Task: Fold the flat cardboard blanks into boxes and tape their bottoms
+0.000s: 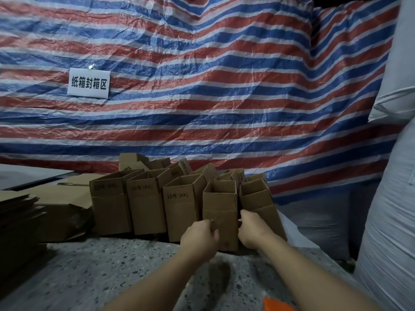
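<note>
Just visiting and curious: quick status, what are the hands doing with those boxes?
Left hand and right hand both grip one upright box, open top. It stands in the front box row. Flat blanks stacked left. Nothing in the way.

Speckled stone floor (94,272), upright open boxes (147,205), flat blanks (18,212)

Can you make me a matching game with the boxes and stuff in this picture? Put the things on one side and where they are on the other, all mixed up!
Things:
1. white sign
2. flat cardboard blanks
3. box in both hands
4. orange thing

Places:
A. bottom edge, near the right arm
B. stacked at the far left
C. stuck on the striped tarp
D. standing at the right end of the front row of boxes

Pairs: 1-C, 2-B, 3-D, 4-A
</note>
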Motion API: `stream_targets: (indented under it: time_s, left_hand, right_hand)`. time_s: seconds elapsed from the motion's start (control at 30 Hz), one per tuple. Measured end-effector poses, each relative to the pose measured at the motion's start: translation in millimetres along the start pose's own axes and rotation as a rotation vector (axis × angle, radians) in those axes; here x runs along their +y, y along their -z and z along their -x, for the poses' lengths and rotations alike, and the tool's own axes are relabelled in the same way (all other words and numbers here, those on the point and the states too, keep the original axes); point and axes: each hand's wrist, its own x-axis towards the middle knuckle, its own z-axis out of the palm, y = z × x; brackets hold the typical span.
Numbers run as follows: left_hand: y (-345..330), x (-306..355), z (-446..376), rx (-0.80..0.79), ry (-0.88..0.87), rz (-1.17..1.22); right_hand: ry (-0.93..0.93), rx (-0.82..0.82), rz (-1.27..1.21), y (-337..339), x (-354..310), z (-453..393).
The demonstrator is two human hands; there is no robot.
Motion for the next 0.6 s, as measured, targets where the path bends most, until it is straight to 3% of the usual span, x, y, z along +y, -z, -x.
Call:
stream_targets:
  time_s: [0.37,0.6]
  left_hand:
    - [82,19,76,0.043,-0.099,0.091]
    - [142,15,151,0.093,-0.077,0.162]
  right_hand:
    - [0.157,0.171,-0.071,44,-52,78]
    - [0.242,0.174,-0.377,42,-97,166]
